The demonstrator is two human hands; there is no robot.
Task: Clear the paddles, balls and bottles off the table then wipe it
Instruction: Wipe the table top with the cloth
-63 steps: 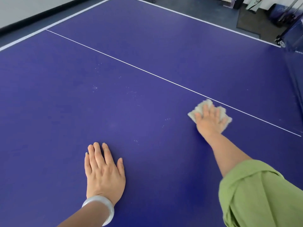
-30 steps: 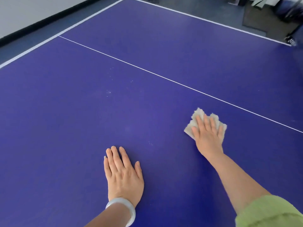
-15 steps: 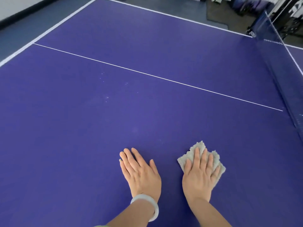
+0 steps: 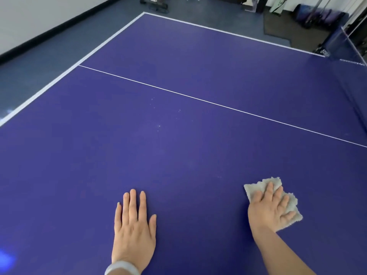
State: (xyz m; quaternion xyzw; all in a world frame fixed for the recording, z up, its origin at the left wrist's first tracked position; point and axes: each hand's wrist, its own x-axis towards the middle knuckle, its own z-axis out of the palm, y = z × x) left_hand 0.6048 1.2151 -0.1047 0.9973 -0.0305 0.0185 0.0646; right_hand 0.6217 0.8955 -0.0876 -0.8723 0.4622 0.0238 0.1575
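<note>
Cloth (image 4: 254, 188) half under right hand (image 4: 270, 213), net (image 4: 357, 62) cropped

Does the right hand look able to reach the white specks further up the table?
Probably yes: bare table lies between the right hand, flat on the cloth, and the specks, though a forward lean seems needed.
</note>
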